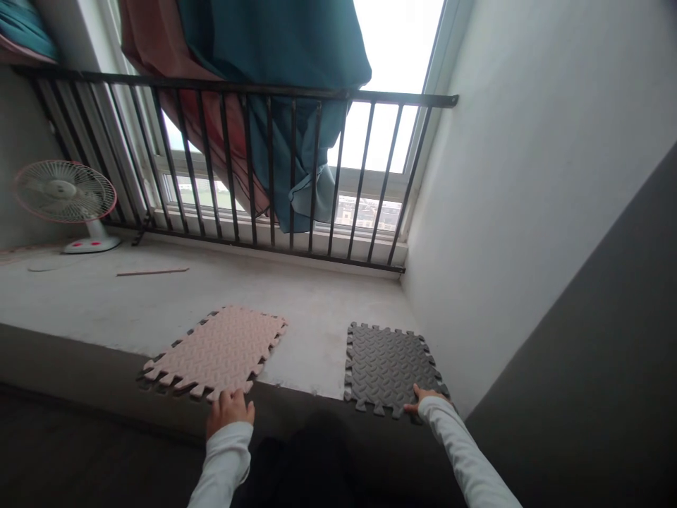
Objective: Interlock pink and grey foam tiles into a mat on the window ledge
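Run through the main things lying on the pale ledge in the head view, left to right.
Fan → pink mat → dark grey mat. The thin strip is left out, as its span overlaps the pink mat's.

Left grip (pixel 230 413) on pink mat (pixel 227 346); right grip (pixel 431 398) on grey mat (pixel 388 360), near white wall (pixel 508 233).

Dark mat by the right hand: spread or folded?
Spread: the dark mat shows its patterned face and notched edges, right hand at one corner.
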`<action>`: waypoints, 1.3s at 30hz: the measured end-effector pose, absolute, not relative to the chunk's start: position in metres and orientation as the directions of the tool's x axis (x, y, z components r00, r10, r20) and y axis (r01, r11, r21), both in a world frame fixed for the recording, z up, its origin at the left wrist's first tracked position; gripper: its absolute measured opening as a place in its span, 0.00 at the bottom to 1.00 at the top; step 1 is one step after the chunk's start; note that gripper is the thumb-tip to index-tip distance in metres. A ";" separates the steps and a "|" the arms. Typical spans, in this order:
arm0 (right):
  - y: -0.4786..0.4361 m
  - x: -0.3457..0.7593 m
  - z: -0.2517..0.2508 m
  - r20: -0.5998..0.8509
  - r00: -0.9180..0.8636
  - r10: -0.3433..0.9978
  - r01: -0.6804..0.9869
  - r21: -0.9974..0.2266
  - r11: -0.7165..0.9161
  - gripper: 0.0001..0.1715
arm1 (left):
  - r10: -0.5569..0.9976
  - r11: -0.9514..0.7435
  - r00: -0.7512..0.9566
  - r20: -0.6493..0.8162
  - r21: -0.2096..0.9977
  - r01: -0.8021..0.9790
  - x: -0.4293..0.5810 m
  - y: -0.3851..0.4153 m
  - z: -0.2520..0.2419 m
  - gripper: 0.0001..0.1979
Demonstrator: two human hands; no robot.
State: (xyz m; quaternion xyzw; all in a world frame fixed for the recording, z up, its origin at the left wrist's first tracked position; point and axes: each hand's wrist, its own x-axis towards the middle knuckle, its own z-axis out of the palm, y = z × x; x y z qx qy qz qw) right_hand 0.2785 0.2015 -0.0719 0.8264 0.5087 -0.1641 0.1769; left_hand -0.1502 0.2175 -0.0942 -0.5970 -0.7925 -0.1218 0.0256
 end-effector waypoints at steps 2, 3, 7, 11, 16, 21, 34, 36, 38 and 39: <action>0.204 0.276 -0.069 -0.518 0.468 0.715 0.876 0.168 -0.452 0.50 | 0.957 0.264 -0.268 0.108 0.049 0.963 -0.161 0.221 -0.091 0.12; 0.205 0.274 -0.067 -0.535 0.479 0.697 0.870 0.179 -0.460 0.51 | 0.963 0.255 -0.256 0.089 0.023 0.967 -0.162 0.222 -0.090 0.12; 0.204 0.270 -0.062 -0.549 0.486 0.680 0.862 0.174 -0.475 0.52 | 0.947 0.312 -0.309 0.088 -0.012 0.950 -0.160 0.224 -0.086 0.13; 0.203 0.268 -0.062 -0.546 0.491 0.679 0.861 0.185 -0.474 0.51 | 0.948 0.305 -0.304 0.095 0.010 0.952 -0.161 0.229 -0.086 0.15; 0.205 0.269 -0.068 -0.546 0.487 0.681 0.864 0.191 -0.465 0.50 | 0.970 0.147 -0.162 0.184 0.094 0.985 -0.132 0.234 -0.080 0.17; 0.204 0.269 -0.068 -0.541 0.491 0.682 0.862 0.191 -0.469 0.48 | 0.984 -0.060 0.029 0.175 0.175 0.983 -0.043 0.219 -0.062 0.16; 0.202 0.269 -0.064 -0.546 0.478 0.688 0.870 0.184 -0.458 0.47 | 0.871 -0.454 0.489 -0.052 0.299 0.840 0.094 0.191 -0.103 0.17; 0.204 0.269 -0.065 -0.549 0.491 0.677 0.862 0.191 -0.470 0.48 | 0.871 -0.469 0.491 0.000 0.296 0.832 0.090 0.193 -0.105 0.16; 0.205 0.269 -0.065 -0.548 0.500 0.670 0.856 0.197 -0.478 0.49 | 0.882 -0.458 0.470 0.033 0.290 0.840 0.087 0.193 -0.107 0.16; 0.204 0.269 -0.065 -0.546 0.503 0.670 0.855 0.197 -0.480 0.49 | 0.894 -0.439 0.446 0.045 0.284 0.852 0.087 0.193 -0.107 0.16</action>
